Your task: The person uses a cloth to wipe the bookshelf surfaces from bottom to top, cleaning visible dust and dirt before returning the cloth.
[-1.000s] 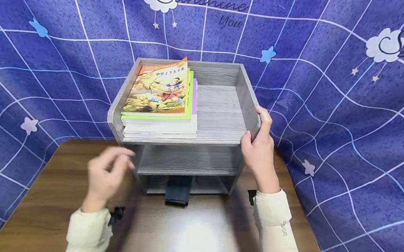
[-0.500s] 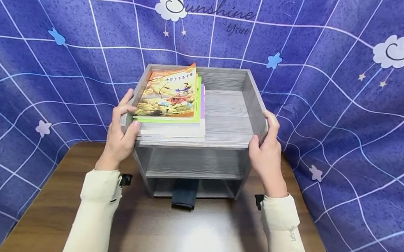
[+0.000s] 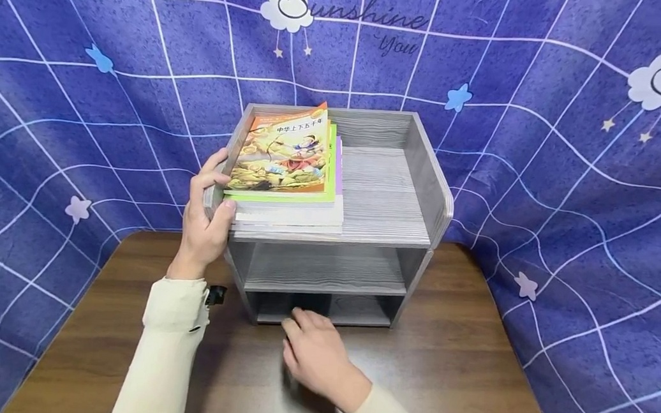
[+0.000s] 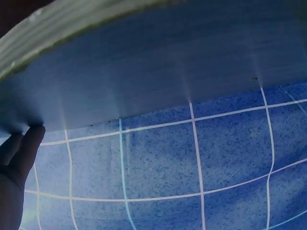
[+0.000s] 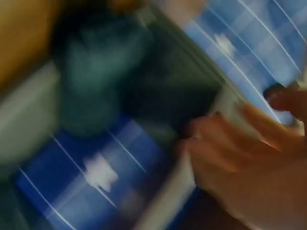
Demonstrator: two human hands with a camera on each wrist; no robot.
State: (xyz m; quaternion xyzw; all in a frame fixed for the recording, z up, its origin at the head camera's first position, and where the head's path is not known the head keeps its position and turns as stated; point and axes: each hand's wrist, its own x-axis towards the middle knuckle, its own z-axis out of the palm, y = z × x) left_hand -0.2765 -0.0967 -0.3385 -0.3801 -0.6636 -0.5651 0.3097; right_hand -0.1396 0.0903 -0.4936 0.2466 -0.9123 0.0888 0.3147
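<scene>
A grey wood-grain desktop shelf (image 3: 386, 191) stands on the table, with a stack of books (image 3: 282, 158) lying on the left of its top board. My left hand (image 3: 202, 226) grips the front end of the shelf's left side panel, thumb inside and fingers outside. In the left wrist view, fingertips (image 4: 36, 132) press against the panel. My right hand (image 3: 322, 356) is low in front of the bottom tier, fingers loosely bent. Behind it a dark folded item (image 3: 319, 303), cloth-like, is mostly hidden. The right wrist view is heavily blurred.
A brown wooden table (image 3: 469, 370) carries the shelf. A blue fabric backdrop (image 3: 541, 151) with white grid lines hangs close behind and on both sides. The shelf's middle tier (image 3: 326, 264) lies between the top board and the bottom compartment.
My left hand has come up from beside the shelf and taken hold of its left panel. The right hand has let go of the right panel and moved down and left to the bottom tier.
</scene>
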